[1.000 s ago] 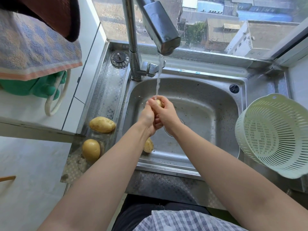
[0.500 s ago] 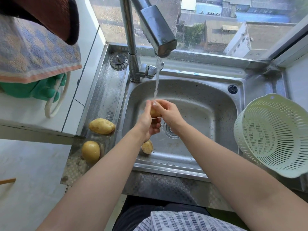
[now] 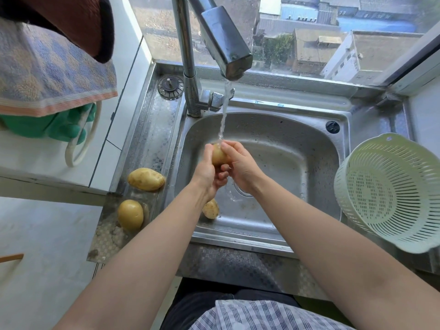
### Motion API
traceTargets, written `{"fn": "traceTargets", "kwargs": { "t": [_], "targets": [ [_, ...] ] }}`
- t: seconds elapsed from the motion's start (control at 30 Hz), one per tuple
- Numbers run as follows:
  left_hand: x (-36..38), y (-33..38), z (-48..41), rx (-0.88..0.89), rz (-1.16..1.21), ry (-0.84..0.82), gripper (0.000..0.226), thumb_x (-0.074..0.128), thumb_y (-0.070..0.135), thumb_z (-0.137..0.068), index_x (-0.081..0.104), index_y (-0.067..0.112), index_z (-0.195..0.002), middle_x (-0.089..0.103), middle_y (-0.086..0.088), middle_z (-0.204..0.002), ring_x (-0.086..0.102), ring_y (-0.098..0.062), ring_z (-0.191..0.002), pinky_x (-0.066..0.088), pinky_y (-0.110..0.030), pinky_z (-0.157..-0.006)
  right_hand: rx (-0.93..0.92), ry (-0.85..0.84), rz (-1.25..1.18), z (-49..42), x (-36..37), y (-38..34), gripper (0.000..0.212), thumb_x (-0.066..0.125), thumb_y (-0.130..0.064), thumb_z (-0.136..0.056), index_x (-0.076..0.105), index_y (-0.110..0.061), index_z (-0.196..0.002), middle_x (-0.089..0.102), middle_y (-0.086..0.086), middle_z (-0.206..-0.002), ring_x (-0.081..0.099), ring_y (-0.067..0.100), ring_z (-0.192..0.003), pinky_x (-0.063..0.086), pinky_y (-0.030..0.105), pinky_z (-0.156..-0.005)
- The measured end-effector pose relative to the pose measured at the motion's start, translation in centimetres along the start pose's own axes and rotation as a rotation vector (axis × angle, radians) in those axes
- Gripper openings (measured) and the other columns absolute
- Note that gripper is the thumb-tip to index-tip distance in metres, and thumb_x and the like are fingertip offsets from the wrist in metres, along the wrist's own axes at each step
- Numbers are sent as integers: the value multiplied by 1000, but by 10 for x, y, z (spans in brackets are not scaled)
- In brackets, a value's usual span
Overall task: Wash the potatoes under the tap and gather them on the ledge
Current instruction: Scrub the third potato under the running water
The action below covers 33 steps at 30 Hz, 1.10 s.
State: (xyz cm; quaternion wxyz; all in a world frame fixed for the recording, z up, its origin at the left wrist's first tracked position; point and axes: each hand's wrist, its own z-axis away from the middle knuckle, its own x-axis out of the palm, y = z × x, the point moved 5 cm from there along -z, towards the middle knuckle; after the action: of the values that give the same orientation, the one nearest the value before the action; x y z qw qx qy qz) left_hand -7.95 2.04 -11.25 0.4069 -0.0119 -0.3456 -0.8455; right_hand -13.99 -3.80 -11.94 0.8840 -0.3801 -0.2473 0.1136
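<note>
Water runs from the steel tap [image 3: 226, 51] onto a small yellow potato [image 3: 218, 156] held over the sink [image 3: 297, 163]. My left hand [image 3: 208, 173] cups the potato from the left and below. My right hand [image 3: 240, 163] grips it from the right, fingers curled over its top. Another potato [image 3: 211, 208] lies in the sink basin, partly hidden by my left forearm. Two potatoes rest on the ledge [image 3: 145, 139] left of the sink, one oblong [image 3: 146, 179] and one rounder [image 3: 130, 214].
A pale green colander [image 3: 390, 191] leans at the sink's right rim. A sink strainer plug [image 3: 170, 87] sits at the back of the ledge. Towels [image 3: 47, 75] and green rubber gloves [image 3: 59, 127] hang at upper left. A window runs behind the tap.
The potato has turned between my hands and more of it now shows under the stream. My hands have opened apart slightly. The ledge potatoes have not moved.
</note>
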Motion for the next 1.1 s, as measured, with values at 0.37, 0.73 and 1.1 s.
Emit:
{"fn": "traceTargets", "kwargs": {
  "t": [0.37, 0.73, 1.1],
  "targets": [
    [-14, -2, -3, 4, 47, 28, 57, 31, 58, -97, 48, 10, -73, 35, 3, -43, 28, -4, -30, 20, -14, -30, 57, -297, -48, -6, 0, -7, 32, 53, -3, -95, 55, -2, -126, 60, 18, -114, 61, 27, -97, 56, 27, -75],
    [-2, 2, 1, 102, -140, 10, 52, 33, 60, -96, 51, 16, -74, 34, 3, -52, 29, -7, -42, 23, -22, -45, -58, 38, 121, -15, 5, -9, 12, 64, -20, -91, 67, -9, -94, 65, 7, -82, 58, 20, -75, 48, 25, -54],
    [-8, 10, -2, 173, -126, -111, 37, 36, 40, -102, 60, 13, -96, 50, -2, -70, 41, -8, -56, 33, -20, -52, 18, -56, -47, -16, -17, -3, 32, 48, -3, -94, 58, -9, -124, 64, 12, -120, 60, 25, -113, 48, 38, -100]
  ]
}}
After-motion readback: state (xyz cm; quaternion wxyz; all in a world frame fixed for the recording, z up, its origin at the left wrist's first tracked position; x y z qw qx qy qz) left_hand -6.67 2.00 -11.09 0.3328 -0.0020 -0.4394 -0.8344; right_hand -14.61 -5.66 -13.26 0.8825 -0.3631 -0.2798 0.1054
